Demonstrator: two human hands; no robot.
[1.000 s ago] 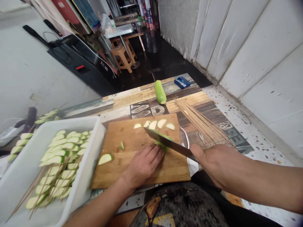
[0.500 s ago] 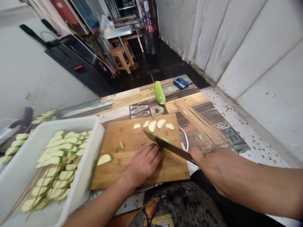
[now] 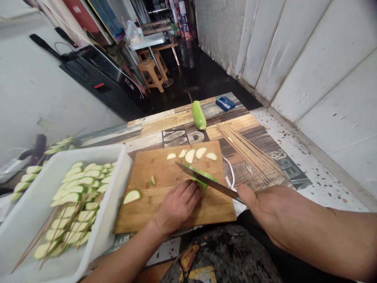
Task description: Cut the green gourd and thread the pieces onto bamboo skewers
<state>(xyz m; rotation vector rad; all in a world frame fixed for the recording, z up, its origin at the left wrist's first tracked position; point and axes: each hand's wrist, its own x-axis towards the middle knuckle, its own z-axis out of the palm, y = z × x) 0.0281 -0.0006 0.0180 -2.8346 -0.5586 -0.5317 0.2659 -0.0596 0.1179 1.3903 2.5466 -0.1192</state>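
Observation:
A wooden cutting board (image 3: pixel 165 212) lies in front of me. On it my left hand (image 3: pixel 181 199) presses down on a green zucchini piece (image 3: pixel 203 185), fingers curled together and partly hiding it. My right hand (image 3: pixel 265 204) grips a knife (image 3: pixel 219 187) by its handle; the blade crosses over the zucchini, just past my left fingertips. Whether the edge is in the flesh I cannot tell. Half-round zucchini slices (image 3: pixel 190 156) lie along the board's far side. Another slice (image 3: pixel 132 196) and a small green wedge (image 3: pixel 152 180) rest at its left.
A white plastic tub (image 3: pixel 125 165) at left holds many zucchini slices, several on skewers. Beyond the board are a whole zucchini (image 3: pixel 199 115), a blue box (image 3: pixel 225 103) and loose bamboo skewers (image 3: pixel 244 151). A white cord handle (image 3: pixel 231 173) shows at the board's right edge.
The view has shifted slightly, so the tub and board appear a little further right. Both hands and the knife keep nearly the same position, with slightly more green showing around the blade.

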